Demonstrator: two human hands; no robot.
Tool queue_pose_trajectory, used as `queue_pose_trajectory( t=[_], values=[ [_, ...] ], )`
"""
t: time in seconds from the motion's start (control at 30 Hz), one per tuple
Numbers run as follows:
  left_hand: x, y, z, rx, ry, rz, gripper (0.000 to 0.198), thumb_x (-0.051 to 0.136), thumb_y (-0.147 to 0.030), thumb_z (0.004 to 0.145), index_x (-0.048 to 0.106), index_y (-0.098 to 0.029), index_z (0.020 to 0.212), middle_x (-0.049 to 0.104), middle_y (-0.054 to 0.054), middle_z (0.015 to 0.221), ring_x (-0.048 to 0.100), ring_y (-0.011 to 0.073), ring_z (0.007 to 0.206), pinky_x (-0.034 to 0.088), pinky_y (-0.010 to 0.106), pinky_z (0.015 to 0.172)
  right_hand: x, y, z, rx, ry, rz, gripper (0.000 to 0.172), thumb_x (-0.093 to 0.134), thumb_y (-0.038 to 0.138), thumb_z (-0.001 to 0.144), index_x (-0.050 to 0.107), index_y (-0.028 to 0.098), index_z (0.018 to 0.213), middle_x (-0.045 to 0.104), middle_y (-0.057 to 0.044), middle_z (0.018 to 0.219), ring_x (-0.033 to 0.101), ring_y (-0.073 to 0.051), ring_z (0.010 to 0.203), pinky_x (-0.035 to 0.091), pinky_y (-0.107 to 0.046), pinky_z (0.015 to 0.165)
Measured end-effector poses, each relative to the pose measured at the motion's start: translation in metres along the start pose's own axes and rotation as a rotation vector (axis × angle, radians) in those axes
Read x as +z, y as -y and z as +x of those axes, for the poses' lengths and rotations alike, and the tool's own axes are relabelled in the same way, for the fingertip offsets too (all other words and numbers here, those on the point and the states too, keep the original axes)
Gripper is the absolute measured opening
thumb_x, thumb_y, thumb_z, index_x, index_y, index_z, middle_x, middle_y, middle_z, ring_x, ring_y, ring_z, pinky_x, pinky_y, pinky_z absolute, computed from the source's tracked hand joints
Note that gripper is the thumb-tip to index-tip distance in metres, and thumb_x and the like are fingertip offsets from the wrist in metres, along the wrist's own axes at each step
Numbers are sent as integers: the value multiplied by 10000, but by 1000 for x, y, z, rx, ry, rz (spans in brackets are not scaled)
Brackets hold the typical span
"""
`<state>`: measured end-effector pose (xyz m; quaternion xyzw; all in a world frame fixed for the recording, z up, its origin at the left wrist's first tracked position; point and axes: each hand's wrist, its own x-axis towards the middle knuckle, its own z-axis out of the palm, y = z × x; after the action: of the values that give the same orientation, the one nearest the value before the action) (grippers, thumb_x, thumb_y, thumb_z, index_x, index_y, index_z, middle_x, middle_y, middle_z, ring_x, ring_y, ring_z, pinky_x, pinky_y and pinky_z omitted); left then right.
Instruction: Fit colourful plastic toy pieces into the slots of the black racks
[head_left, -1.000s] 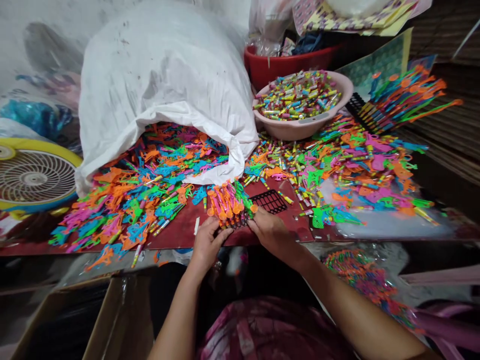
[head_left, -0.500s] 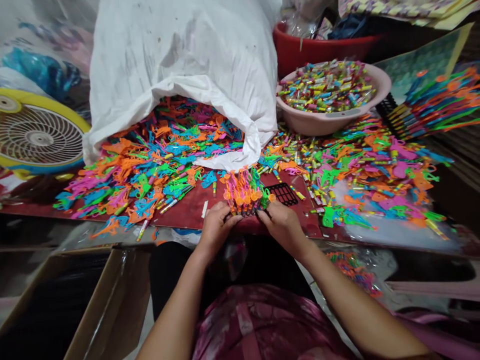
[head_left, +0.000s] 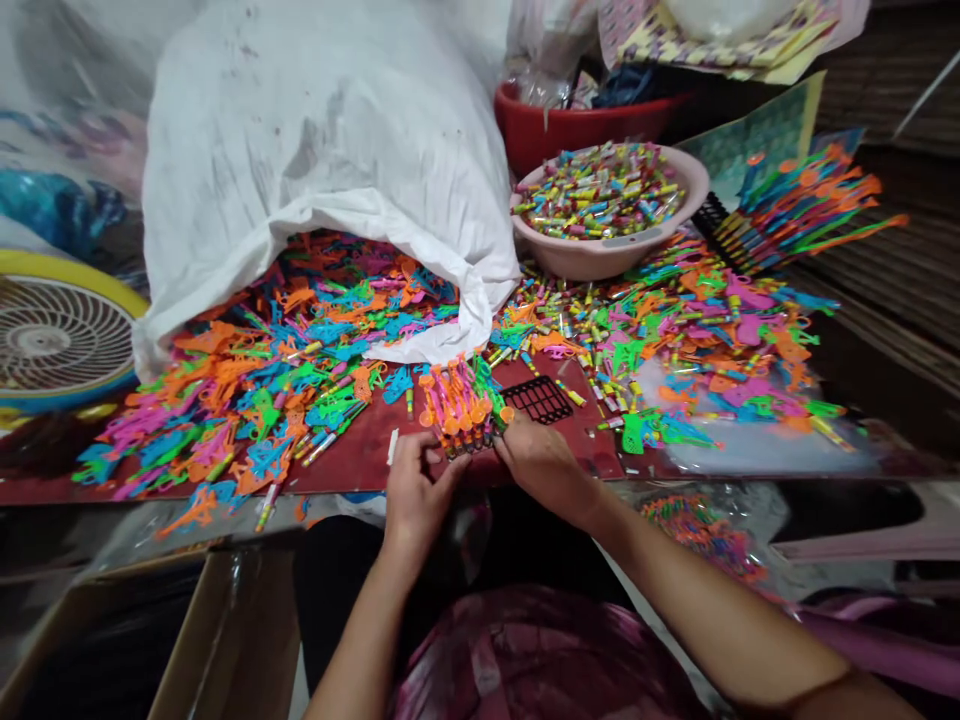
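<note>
At the table's front edge, my left hand (head_left: pixel 418 487) grips the near left corner of a small black plastic rack (head_left: pixel 472 443), thumb along its front. Standing in the rack is a row of small plastic toys (head_left: pixel 456 400), orange and pink with green ones at the right end. My right hand (head_left: pixel 544 462) is closed at the rack's right end, its fingertips by an orange disc and partly hiding what they pinch. Just beyond that hand, a black grid (head_left: pixel 536 400) lies flat on the red tabletop (head_left: pixel 360 460).
A white sack (head_left: pixel 322 120) spills loose coloured toys (head_left: pixel 247 380) leftward. A pink basin (head_left: pixel 600 255) full of small wrapped tubes stands back right, near a filled rack (head_left: pixel 802 220). More toys (head_left: pixel 720 340) lie right. A fan (head_left: pixel 52 340) and an open carton (head_left: pixel 225 620) are left.
The view has shifted, so the scene sits further left and slightly lower. My right hand has turned a little over the rack's right end. Both hands stay at the rack.
</note>
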<state>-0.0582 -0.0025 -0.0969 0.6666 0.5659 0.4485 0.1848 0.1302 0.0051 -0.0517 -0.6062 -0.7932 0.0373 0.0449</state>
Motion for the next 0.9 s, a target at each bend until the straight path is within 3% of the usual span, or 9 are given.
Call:
queue_pose_trajectory(
  t=[0.07,0.1,0.13,0.23,0.33,0.43,0.53,0.7,0.9],
  values=[
    [-8,-21,-7,57,-353,95,435,764,-367,775,583,-193,1130,587,64,1028,589,187,877,490,332,788,2,-3,1,9,19,105,269,394,185,985,606,119,1138,668,-144,1102,631,-222,977,451,-295,801],
    [-12,-34,-8,173,-454,171,475,776,-346,765,581,-199,1172,598,85,1079,586,223,983,474,375,865,3,-4,2,22,32,162,266,409,177,973,607,123,1142,671,-136,1099,630,-219,979,452,-294,808],
    [-16,-48,-6,289,-467,234,501,785,-331,757,583,-216,1201,609,92,1108,576,248,1051,451,410,919,5,-5,4,39,43,212,266,421,173,962,608,128,1146,674,-128,1094,631,-216,969,453,-295,807],
    [-18,-83,13,526,-239,410,496,780,-396,763,624,-258,1213,630,98,1180,563,280,1119,381,458,975,13,-8,10,60,55,309,261,435,191,951,628,148,1121,683,-111,1057,637,-209,913,455,-297,769],
    [-9,-99,36,561,-154,493,329,746,-406,799,693,-264,1091,674,74,1112,576,270,1068,329,477,990,22,-11,15,31,-5,383,233,453,220,956,659,158,1043,696,-105,994,640,-201,896,450,-285,758],
    [-3,-100,47,525,-98,519,174,696,-358,851,719,-272,1001,696,50,1036,582,246,1008,314,479,990,27,-16,16,22,-79,456,169,517,203,925,669,151,975,703,-92,927,644,-190,896,441,-267,776],
    [-3,-96,49,506,-72,522,142,687,-337,859,717,-277,984,699,42,1019,585,239,1004,317,477,991,24,-20,14,-18,-101,486,129,544,176,908,666,154,941,707,-77,930,651,-178,886,432,-255,768],
    [-1,-100,50,507,-83,556,105,697,-318,849,704,-264,939,699,27,955,599,221,945,330,465,980,13,-19,14,-37,-30,412,187,478,165,946,664,165,967,720,-79,933,674,-197,812,431,-272,671],
    [4,-104,49,488,-88,625,93,696,-322,842,672,-242,880,696,29,935,582,229,914,323,492,993,15,-22,15,-31,14,418,161,512,210,935,667,177,963,724,-76,944,676,-203,821,431,-273,672]
  ],
)
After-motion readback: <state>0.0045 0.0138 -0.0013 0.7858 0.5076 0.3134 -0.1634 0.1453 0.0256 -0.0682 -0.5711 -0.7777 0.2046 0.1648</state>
